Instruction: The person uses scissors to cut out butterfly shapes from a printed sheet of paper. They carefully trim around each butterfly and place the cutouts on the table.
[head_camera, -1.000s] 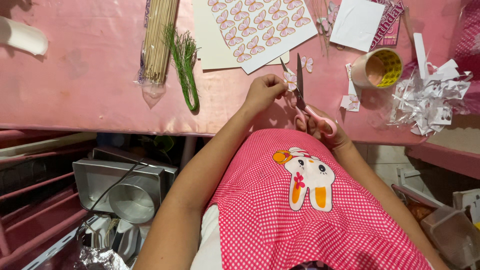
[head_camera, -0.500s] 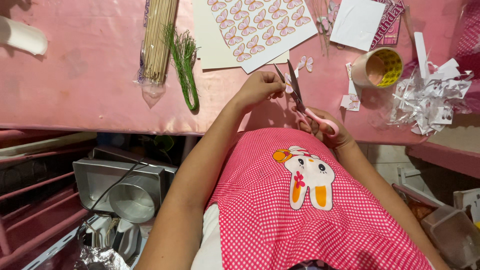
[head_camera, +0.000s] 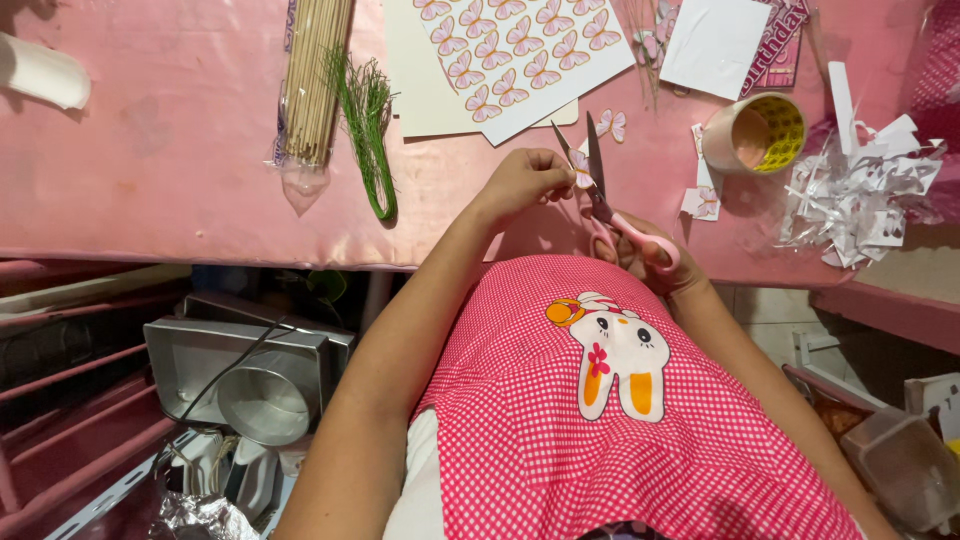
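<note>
Both hands are seen at the near edge of a pink table (head_camera: 180, 170): a small butterfly cutout (head_camera: 580, 168) is pinched between the closed fingers of the left hand (head_camera: 522, 182), while pink-handled scissors (head_camera: 612, 205) are gripped by the right hand (head_camera: 655, 255), fingers curled through the loops. The blades are held open in a narrow V around the cutout, with the long axis running from the handles near the body up and away toward the far side of the table, tips tilted slightly left. A tape roll (head_camera: 752, 134) stands to the right, its hollow showing nothing inside; a clear plastic tub (head_camera: 905, 465) is seen low at the right, contents not discernible. Bamboo skewers (head_camera: 312, 75) are kept in a clear bag beside a green sprig (head_camera: 368, 125). A sheet of printed butterflies (head_camera: 520, 50) lies just beyond the hands, with white paper scraps (head_camera: 860, 190) heaped at the right. Under the table, metal baking tins (head_camera: 245, 370) are stacked on a pink rack (head_camera: 60, 400).
</note>
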